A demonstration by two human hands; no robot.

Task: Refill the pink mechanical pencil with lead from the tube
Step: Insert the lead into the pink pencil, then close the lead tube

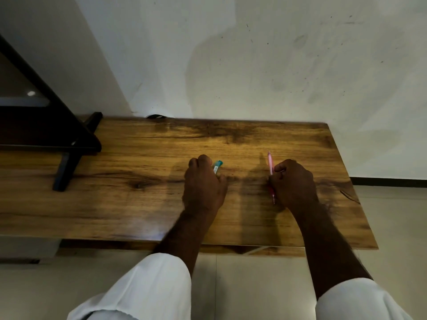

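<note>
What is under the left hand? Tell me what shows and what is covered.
Under the left hand lies the lead tube; only its teal cap end pokes out. The rest is hidden against the table.

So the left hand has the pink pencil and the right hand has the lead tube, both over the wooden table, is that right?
No, they're swapped. In the head view the right hand holds the pink pencil, and the left hand holds the lead tube. Both are over the wooden table.
</note>
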